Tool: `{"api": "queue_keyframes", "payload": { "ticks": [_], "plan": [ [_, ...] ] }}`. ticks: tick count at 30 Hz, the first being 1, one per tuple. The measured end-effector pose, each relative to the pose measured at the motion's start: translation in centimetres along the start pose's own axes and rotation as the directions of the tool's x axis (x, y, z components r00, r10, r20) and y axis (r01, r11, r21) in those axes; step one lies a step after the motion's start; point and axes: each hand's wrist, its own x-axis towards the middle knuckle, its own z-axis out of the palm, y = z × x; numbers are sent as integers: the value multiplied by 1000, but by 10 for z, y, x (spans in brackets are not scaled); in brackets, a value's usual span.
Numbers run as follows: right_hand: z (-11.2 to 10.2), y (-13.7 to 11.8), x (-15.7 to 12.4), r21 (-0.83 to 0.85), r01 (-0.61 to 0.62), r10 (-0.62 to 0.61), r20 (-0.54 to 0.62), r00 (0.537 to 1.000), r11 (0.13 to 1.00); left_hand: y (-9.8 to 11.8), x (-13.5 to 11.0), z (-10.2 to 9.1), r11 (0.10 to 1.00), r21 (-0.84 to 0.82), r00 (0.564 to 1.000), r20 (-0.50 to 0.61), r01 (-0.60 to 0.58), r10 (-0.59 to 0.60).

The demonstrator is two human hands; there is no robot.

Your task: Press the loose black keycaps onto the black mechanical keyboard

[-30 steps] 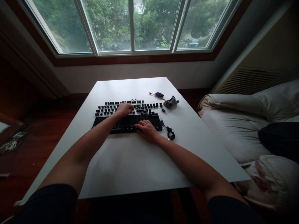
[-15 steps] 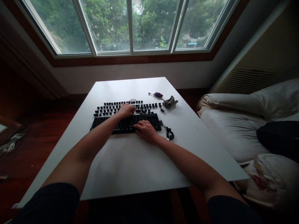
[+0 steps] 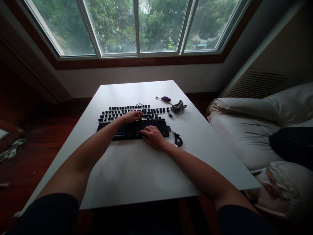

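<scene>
Loose keys (image 3: pixel 152 111) are apparently being handled above a keyboard (image 3: pixel 132 128); careful aim is needed. Finger grip of left hand (image 3: pixel 132 116) and right hand (image 3: pixel 154 136) cannot be told.

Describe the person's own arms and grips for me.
The left sleeve and right sleeve are short and nearly black. Both forearms are bare, with no watch or bracelet visible. The left grip and right grip wear no gloves.
</scene>
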Motion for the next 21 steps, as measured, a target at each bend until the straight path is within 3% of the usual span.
{"api": "queue_keyframes", "payload": {
  "ticks": [21],
  "plan": [
    [2,1,0,2,3,-3,-14,1000,1000,16,-15,-7,996,74,996,-73,-50,56]
  ]
}}
